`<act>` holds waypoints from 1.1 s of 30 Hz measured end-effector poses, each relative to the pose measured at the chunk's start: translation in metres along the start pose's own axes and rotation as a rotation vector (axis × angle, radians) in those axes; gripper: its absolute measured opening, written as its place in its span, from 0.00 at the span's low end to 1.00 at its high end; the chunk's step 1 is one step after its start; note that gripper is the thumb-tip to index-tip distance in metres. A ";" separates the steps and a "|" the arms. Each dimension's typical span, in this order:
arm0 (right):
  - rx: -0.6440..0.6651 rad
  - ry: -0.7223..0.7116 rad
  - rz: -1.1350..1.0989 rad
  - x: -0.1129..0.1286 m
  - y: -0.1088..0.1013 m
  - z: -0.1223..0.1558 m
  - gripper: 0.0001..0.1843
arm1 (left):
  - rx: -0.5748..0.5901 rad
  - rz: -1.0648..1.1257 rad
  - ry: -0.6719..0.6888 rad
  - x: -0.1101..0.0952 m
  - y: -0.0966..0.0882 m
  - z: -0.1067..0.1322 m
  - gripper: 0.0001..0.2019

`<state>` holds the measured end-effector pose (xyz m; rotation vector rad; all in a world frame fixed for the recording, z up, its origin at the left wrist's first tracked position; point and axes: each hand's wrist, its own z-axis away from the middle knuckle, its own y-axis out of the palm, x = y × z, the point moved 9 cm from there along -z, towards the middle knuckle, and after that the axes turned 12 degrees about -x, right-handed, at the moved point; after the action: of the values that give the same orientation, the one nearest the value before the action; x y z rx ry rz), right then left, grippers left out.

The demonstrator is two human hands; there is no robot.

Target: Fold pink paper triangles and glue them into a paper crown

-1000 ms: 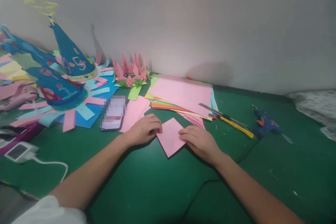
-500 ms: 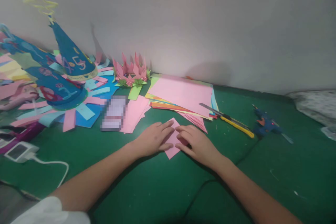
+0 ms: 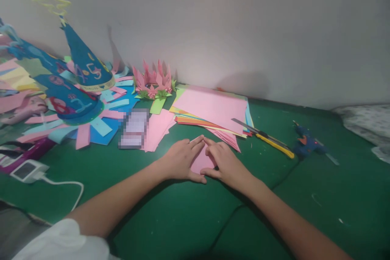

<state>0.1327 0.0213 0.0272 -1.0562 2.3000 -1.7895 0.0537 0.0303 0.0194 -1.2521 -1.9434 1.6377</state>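
Note:
A small folded piece of pink paper lies on the green table between both hands. My left hand rests over its left side, fingers stretched towards the top corner and thumb spread along the lower edge. From the right, my right hand touches the same paper: the index fingertip meets my left fingertips at the top corner, and the thumb lies across the lower part. The other right fingers are bent over the paper. Both hands are open, pressing rather than gripping. Fingers cover the paper's side edges and its top and bottom corners.
Behind the hands lie a stack of coloured sheets and a yellow utility knife. A blue glue gun is at right. Leftward are a phone, a pink paper crown, blue cone hats and a white cabled device.
My left fingers have slid up to the paper's top corner and my left thumb down to its lower edge. My right index finger has reached up to the top corner too.

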 end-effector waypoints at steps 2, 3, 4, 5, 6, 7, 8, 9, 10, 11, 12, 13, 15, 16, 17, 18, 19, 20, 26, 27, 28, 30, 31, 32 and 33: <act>0.008 -0.009 -0.002 -0.001 0.000 0.000 0.22 | -0.009 0.037 0.009 0.001 -0.002 0.002 0.50; 0.012 -0.020 -0.010 0.000 0.000 0.000 0.24 | -0.014 0.072 0.026 0.001 -0.004 0.003 0.49; 0.015 -0.033 -0.021 0.000 -0.001 0.001 0.26 | -0.017 0.115 0.050 0.001 -0.006 0.005 0.49; 0.018 -0.046 -0.032 -0.001 -0.001 0.002 0.28 | -0.015 0.163 0.080 0.001 -0.008 0.007 0.48; 0.019 -0.058 -0.042 -0.001 -0.001 0.003 0.31 | -0.009 0.214 0.113 0.001 -0.011 0.010 0.47; 0.016 -0.065 -0.047 -0.001 -0.001 0.004 0.32 | 0.001 0.262 0.133 0.001 -0.013 0.012 0.45; 0.011 -0.070 -0.048 -0.002 -0.002 0.004 0.32 | -0.009 0.300 0.129 0.004 -0.016 0.013 0.43; 0.003 -0.077 -0.047 -0.003 -0.002 0.005 0.31 | -0.018 0.322 0.118 0.007 -0.018 0.013 0.40; -0.003 -0.089 -0.045 -0.003 -0.002 0.006 0.29 | -0.026 0.336 0.108 0.010 -0.019 0.012 0.36; -0.009 -0.105 -0.043 -0.003 -0.003 0.006 0.27 | -0.033 0.342 0.103 0.012 -0.021 0.012 0.32; -0.016 -0.125 -0.042 -0.003 -0.003 0.006 0.26 | -0.037 0.343 0.105 0.013 -0.022 0.011 0.28; -0.022 -0.145 -0.045 -0.002 -0.004 0.007 0.25 | -0.038 0.341 0.113 0.013 -0.022 0.010 0.24; -0.031 -0.173 -0.062 -0.002 -0.007 0.007 0.22 | -0.039 0.339 0.145 0.011 -0.024 0.008 0.20; -0.033 -0.180 -0.072 -0.003 -0.009 0.006 0.20 | -0.037 0.336 0.162 0.010 -0.026 0.007 0.21; -0.032 -0.189 -0.082 -0.003 -0.010 0.006 0.18 | -0.034 0.333 0.180 0.008 -0.027 0.007 0.22; -0.026 -0.200 -0.091 -0.003 -0.011 0.006 0.17 | -0.027 0.328 0.196 0.007 -0.028 0.008 0.23; -0.020 -0.215 -0.098 -0.003 -0.012 0.007 0.18 | -0.022 0.322 0.209 0.005 -0.029 0.008 0.23; -0.016 -0.232 -0.105 -0.002 -0.013 0.007 0.19 | -0.018 0.314 0.212 0.005 -0.030 0.008 0.22; -0.016 -0.252 -0.117 -0.002 -0.014 0.008 0.19 | -0.008 0.298 0.216 0.005 -0.029 0.008 0.22; -0.023 -0.245 -0.119 -0.002 -0.015 0.008 0.17 | -0.018 0.297 0.216 0.006 -0.029 0.009 0.23; -0.031 -0.242 -0.122 -0.002 -0.016 0.008 0.15 | -0.030 0.293 0.213 0.007 -0.029 0.009 0.24; -0.049 -0.247 -0.130 -0.002 -0.019 0.008 0.13 | -0.050 0.283 0.206 0.009 -0.028 0.009 0.22; -0.057 -0.253 -0.130 -0.002 -0.020 0.009 0.12 | -0.059 0.277 0.202 0.010 -0.028 0.009 0.19; -0.065 -0.260 -0.127 -0.001 -0.020 0.009 0.12 | -0.072 0.269 0.198 0.011 -0.028 0.009 0.16; -0.069 -0.267 -0.121 -0.002 -0.020 0.010 0.12 | -0.085 0.259 0.189 0.013 -0.028 0.009 0.13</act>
<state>0.1478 0.0118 0.0411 -1.3789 2.1930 -1.5055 0.0283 0.0349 0.0382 -1.6865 -1.8143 1.4977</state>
